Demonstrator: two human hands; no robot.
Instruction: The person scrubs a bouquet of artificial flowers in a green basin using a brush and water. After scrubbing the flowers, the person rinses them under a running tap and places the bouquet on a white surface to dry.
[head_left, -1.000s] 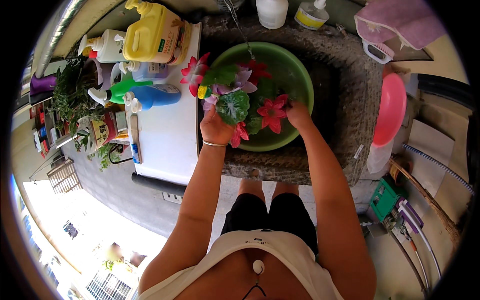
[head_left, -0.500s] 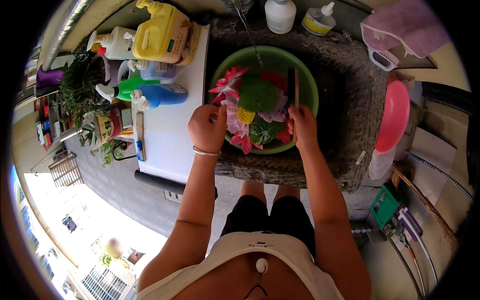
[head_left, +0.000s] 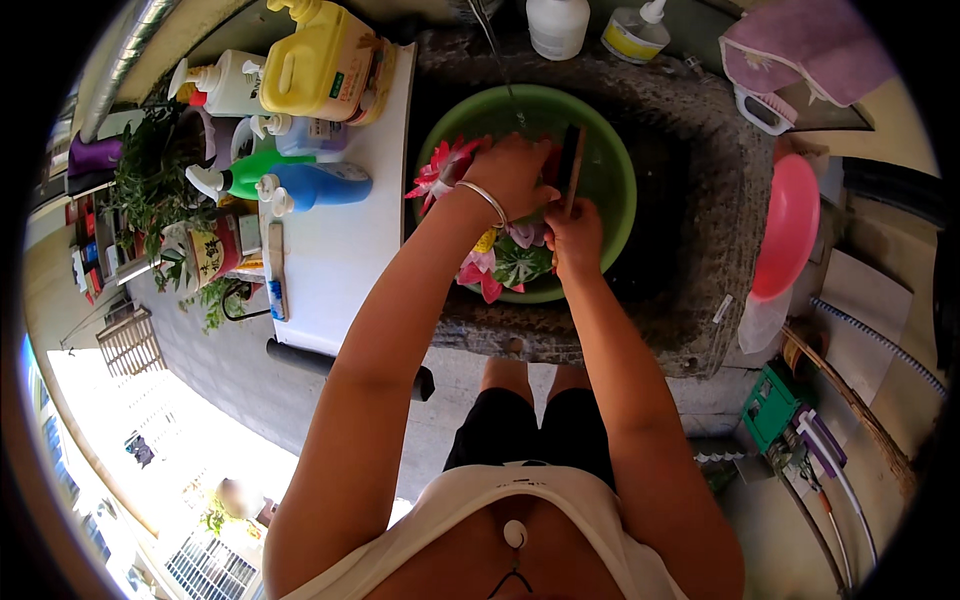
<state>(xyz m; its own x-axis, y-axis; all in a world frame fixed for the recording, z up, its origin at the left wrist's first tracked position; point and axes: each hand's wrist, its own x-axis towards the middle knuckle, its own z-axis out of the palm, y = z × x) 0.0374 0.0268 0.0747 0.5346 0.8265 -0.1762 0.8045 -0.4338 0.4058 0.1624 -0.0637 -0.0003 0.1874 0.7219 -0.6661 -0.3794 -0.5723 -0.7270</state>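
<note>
A green basin [head_left: 628, 190] holds water and artificial flowers with pink and red petals [head_left: 447, 168], a patterned green leaf [head_left: 522, 262] and a yellow centre [head_left: 486, 240]. My left hand [head_left: 506, 176], with a bangle at its wrist, reaches over the bunch and covers its middle. The thumb points right; the other fingertips are hidden against the flowers, so their grip is unclear. Closed around the lower end of a wooden-handled brush [head_left: 574, 165] with dark bristles is my right hand [head_left: 576, 236], at the right of the bunch. Water runs in from above.
The basin stands in a dark stone sink [head_left: 700, 300]. On the white counter [head_left: 340, 260] at left are a yellow jug [head_left: 320, 70], a blue bottle [head_left: 318, 188] and a green spray bottle [head_left: 250, 175]. White bottles [head_left: 558, 28] line the back. A pink basin [head_left: 785, 230] leans at right.
My left hand has moved forward and right, from the basin's left edge onto the flowers, hiding the large green leaf. My right hand, still holding the brush, has shifted slightly left; the brush tilts more.
</note>
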